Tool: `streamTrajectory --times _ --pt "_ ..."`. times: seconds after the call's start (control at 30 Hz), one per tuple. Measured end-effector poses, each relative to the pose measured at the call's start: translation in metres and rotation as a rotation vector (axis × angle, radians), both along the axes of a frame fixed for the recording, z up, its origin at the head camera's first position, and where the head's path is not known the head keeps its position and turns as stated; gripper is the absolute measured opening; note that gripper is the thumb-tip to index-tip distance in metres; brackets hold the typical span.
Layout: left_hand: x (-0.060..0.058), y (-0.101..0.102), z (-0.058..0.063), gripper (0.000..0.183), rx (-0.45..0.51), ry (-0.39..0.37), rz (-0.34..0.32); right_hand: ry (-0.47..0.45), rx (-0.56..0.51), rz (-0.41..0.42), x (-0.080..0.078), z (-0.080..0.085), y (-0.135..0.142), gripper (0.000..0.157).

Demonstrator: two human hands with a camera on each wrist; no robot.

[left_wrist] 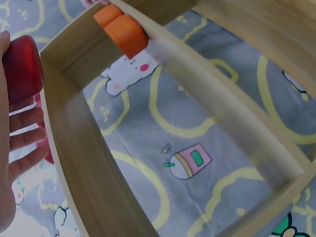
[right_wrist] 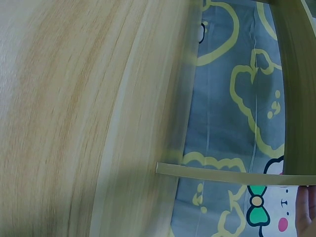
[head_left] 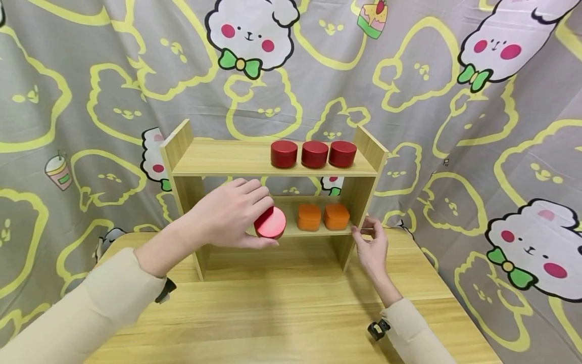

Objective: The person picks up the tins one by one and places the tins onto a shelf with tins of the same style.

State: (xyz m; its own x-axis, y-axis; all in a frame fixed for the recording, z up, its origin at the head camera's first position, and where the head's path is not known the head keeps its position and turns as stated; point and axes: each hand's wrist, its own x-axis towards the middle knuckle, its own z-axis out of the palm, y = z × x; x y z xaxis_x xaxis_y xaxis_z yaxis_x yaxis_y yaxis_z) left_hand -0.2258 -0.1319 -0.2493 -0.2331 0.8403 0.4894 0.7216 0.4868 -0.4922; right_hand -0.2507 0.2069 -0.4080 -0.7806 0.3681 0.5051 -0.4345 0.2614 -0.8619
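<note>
My left hand [head_left: 236, 215] holds a round red tin [head_left: 271, 223] in front of the middle board of a small wooden shelf [head_left: 273, 171]. In the left wrist view that tin [left_wrist: 23, 69] sits between the thumb and fingers of the left hand [left_wrist: 19, 143]. At the shelf's right side panel, my right hand [head_left: 374, 247] grips the edge, thumb at the front and fingers on the outer side. Only its fingertips [right_wrist: 303, 207] show in the right wrist view. Two orange containers [head_left: 309, 217] stand at the right of the middle board.
Three red tins [head_left: 314, 154] stand in a row on the top board, toward its right end. The shelf rests on a wooden table [head_left: 273, 313]. A patterned grey curtain [head_left: 327, 86] hangs behind and around it.
</note>
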Motion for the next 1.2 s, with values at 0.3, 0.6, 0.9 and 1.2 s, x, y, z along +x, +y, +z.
streamTrajectory --times 0.3,0.6,0.9,1.2 --pt "-0.009 -0.008 0.017 0.063 0.033 -0.011 0.048 -0.002 0.009 -0.01 0.0 -0.001 0.0 0.029" --pt "-0.014 -0.014 0.032 0.063 0.077 -0.036 0.058 0.01 0.017 -0.012 0.0 -0.001 0.0 0.029" --pt "-0.021 -0.019 0.044 0.063 0.061 0.053 0.121 -0.003 0.002 -0.014 -0.001 -0.001 0.0 0.029" --pt "-0.03 -0.021 0.05 0.066 0.1 0.102 0.176 0.0 0.003 -0.012 -0.001 -0.001 -0.001 0.029"
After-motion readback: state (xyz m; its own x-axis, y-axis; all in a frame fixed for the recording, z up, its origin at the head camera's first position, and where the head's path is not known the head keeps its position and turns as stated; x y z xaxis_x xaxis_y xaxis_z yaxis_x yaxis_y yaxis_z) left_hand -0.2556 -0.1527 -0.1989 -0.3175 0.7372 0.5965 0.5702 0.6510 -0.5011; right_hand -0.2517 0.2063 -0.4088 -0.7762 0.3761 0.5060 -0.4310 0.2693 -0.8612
